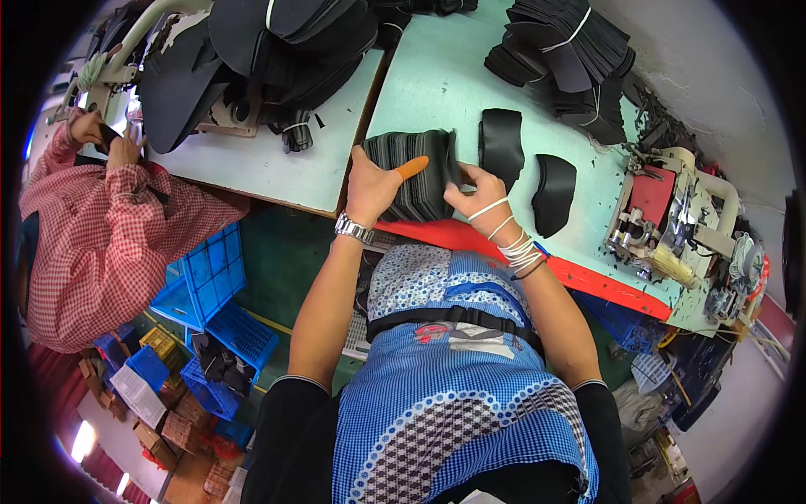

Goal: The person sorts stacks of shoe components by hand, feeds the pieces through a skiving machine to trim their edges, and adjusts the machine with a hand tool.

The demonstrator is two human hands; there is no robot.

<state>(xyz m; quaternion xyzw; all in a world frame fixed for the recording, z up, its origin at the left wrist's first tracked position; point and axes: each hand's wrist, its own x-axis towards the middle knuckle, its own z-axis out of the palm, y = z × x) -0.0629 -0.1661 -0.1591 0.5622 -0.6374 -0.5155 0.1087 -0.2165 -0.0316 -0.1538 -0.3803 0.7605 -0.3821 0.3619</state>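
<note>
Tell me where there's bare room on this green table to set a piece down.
Bare green table lies between the held stack and the banded bundles. A smaller patch sits right of the curved piece. It is crowded near the machine.

Lower part of the black stack (417,172) hidden behind left hand (372,186) and right hand (475,195). Co-worker's hands (107,139) too small to tell what they hold. Sewing machine (672,220) detail unclear.

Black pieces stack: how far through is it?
Done: two pieces lie singly on the green table, right of the stack. In hand: left hand grips the stack while right hand peels at its edge. Left: most of the stack, plus banded bundles further back.
</note>
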